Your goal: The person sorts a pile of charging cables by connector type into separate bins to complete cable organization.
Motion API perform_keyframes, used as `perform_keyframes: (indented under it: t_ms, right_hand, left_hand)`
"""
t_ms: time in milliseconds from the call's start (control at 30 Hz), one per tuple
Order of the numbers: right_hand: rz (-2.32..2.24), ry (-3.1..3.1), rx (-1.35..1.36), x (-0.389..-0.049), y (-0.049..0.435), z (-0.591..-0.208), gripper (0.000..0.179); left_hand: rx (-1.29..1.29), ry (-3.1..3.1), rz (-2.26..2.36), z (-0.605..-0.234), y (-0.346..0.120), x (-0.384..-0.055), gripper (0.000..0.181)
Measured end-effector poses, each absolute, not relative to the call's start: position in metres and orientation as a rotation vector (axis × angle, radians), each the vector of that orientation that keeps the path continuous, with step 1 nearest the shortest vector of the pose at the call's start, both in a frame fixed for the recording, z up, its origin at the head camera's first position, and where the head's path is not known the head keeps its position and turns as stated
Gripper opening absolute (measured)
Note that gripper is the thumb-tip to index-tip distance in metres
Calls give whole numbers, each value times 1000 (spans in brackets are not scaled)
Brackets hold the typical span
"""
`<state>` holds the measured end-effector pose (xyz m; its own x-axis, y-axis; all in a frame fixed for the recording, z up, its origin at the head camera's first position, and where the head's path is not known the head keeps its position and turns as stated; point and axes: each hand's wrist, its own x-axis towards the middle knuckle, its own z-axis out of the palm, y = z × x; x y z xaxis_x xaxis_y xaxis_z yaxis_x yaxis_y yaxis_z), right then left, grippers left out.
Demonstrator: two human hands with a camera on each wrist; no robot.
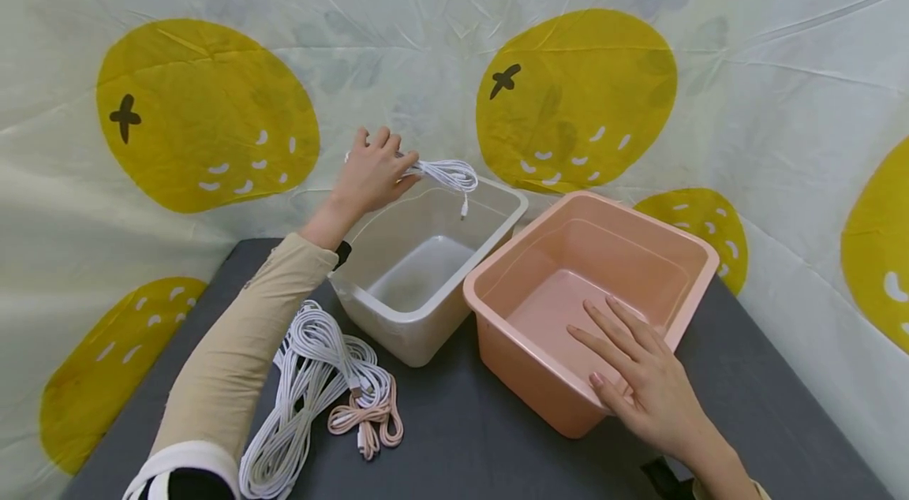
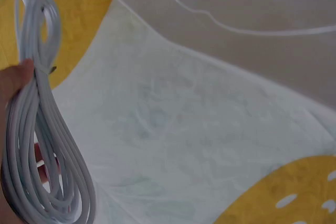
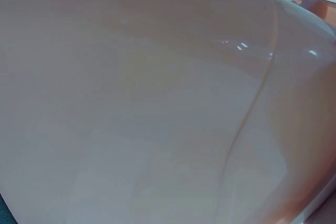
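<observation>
Cables (image 1: 273, 453) lie coiled on the worktop (image 1: 461, 453) at seven o'clock. At four o'clock the right hand (image 1: 642, 382), fingers straight and spread, holds nothing above the pink bin (image 1: 525, 378); I cannot tell whether it touches the rim. Farther off, at ten o'clock, the left hand (image 1: 372, 169) curls round a white cable bundle (image 1: 453, 175) over the grey bin (image 1: 398, 338). Its dangling plug (image 1: 465, 208) could snag on the rim, or a weak tie let loops spill. Its long axis runs nine to three, loops toward three.

Creased beige left sleeve (image 1: 226, 350), white band (image 1: 186, 453) at its upper end; beige right cuff (image 1: 762, 491); black wrist straps (image 1: 342, 254).
</observation>
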<state>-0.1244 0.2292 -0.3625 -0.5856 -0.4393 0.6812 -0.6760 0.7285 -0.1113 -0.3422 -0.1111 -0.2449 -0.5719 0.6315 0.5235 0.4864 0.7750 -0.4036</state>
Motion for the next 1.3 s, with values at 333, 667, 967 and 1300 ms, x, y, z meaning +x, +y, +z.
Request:
perform_keyframes:
  t_ms: [333,667,967,1300]
  right_hand:
    - [481,-2295,838,-124,228,-363,41]
    - [474,-2343,815,-123,230,-363,39]
    - [474,-2334,821,-123,229,-363,40]
    - [473,-2319,833,-123,229,-362,41]
  left_hand:
    - [-666,-2429,144,-257,-107,-343,33]
    - [-745,-2375,122,-256,-116,-327,27]
    - [-804,-2284,107,-253,-126,-314,27]
    - [-931,-2202,-11,-261,-149,-296,23]
